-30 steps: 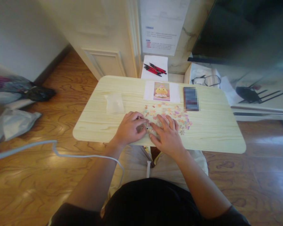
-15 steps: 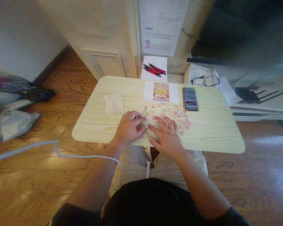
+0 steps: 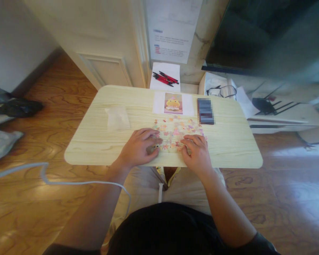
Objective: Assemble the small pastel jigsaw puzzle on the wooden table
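Note:
Small jigsaw puzzle pieces (image 3: 177, 130) in pink, orange and purple lie spread over the middle of the light wood-grain table (image 3: 93, 136). At the left edge of the spread is my left hand (image 3: 140, 147), fingers apart and tips on or just over some pieces. My right hand (image 3: 198, 152) rests at the right side, its bent fingers a little apart and touching pieces; some are hidden under it. Neither hand shows a piece held. Beyond the pieces lies a white sheet (image 3: 158, 102) with a printed picture (image 3: 173, 103) of a yellow cartoon figure.
A clear plastic bag (image 3: 118, 118) lies left on the table, a phone (image 3: 205, 111) at the back right. Behind stand red pens (image 3: 165, 78) on paper and a white box (image 3: 215, 83) with glasses. A white cable (image 3: 79, 182) crosses my left forearm.
My right hand has moved right, away from my left hand, uncovering pieces between them. My left fingers have spread a little. The whole view has shifted slightly.

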`<state>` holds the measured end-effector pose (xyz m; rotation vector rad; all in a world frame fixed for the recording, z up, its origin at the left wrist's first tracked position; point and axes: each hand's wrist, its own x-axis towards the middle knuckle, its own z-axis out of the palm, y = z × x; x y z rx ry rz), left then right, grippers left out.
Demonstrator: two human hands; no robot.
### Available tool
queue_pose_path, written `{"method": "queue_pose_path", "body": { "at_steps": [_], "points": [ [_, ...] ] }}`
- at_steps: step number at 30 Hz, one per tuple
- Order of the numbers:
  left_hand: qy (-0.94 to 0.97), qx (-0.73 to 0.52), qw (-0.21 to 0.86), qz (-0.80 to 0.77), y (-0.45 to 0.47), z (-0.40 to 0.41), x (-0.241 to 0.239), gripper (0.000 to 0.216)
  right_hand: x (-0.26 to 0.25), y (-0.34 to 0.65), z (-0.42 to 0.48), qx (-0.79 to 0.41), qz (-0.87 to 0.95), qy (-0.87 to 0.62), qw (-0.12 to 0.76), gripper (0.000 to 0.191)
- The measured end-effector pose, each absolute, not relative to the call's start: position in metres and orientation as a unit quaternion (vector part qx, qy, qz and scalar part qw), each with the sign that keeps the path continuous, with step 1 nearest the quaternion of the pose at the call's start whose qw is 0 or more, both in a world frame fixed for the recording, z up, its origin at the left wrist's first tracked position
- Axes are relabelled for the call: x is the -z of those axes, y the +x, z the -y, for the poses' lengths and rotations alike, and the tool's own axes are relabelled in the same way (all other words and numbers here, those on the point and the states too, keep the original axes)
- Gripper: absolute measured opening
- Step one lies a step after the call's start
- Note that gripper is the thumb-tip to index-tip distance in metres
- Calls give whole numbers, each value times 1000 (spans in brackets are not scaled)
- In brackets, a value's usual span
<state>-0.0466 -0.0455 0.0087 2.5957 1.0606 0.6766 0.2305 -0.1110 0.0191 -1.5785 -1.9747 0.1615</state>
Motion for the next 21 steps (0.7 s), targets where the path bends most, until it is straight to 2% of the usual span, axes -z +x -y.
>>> {"method": "queue_pose_path", "body": {
  "at_steps": [6,16,21],
  "points": [
    [887,-229,129,-379,-44,43,-5,30,-18,234,112,-67,766,-590,246,21],
    [879,-250,122,-387,-43,43,-4,27,-20,251,116,-81,757,-581,288,26],
    [879,-240,114,-397,-42,43,-5,29,-17,258,121,-94,775,-560,276,22]
  ]
}}
